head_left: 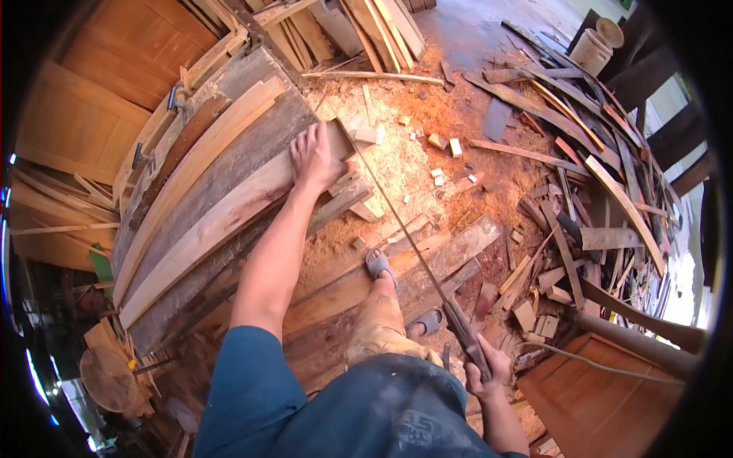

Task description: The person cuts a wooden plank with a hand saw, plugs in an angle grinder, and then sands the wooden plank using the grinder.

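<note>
A long curved board lies on the workbench, its far end jutting past the bench edge. My left hand grips that end from above, fingers bent over the wood. In my right hand, at the lower right, is the dark wooden handle of a long thin saw. The blade runs up and left from the handle to the board's end, close beside my left hand. Whether its teeth sit in the wood cannot be made out. A second curved board rests on the bench to the left.
Sawdust and small offcuts cover the floor ahead. Planks lie around my sandalled feet. A large pile of scrap wood is on the right, with a white bucket behind. A cable curves over a wooden panel at lower right.
</note>
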A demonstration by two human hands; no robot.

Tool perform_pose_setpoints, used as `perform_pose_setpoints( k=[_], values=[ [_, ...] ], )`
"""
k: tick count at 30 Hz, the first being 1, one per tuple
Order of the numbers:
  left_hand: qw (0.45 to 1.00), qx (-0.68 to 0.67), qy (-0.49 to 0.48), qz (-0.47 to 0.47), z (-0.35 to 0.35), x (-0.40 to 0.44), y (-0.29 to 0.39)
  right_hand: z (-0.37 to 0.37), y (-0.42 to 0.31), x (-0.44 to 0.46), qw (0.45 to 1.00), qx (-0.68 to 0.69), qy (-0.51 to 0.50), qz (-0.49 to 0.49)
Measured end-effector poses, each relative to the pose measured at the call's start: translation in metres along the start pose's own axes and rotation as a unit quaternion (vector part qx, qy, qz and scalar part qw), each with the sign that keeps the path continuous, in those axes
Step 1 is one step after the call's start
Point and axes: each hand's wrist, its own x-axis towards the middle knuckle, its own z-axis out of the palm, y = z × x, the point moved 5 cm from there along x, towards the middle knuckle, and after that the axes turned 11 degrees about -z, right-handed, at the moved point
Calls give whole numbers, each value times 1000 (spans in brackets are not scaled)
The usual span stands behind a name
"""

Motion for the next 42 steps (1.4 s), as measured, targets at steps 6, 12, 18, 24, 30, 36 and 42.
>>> perform_pose_setpoints(
  k=[6,12,18,24,30,36,42],
  values=[
    [1000,-4,-4,1,11,5,-7,28,28,112,998,36,38,33],
    [999,15,-36,26,5,-1,0,47,-16,156,995,-1,97,-33],
    [997,59,13,-53,12,-6,8,60,7,130,993,29,110,-18],
    [999,-13,10,-32,6,-8,7,71,3,105,998,21,50,-36],
    [999,33,26,-4,31,5,-9,43,-10,64,996,-9,40,-77],
    [1000,20,-10,-5,8,-8,-2,87,-2,139,999,39,22,9],
    [993,14,-115,-34,-11,6,2,47,-27,68,997,7,50,-56]
  ],
)
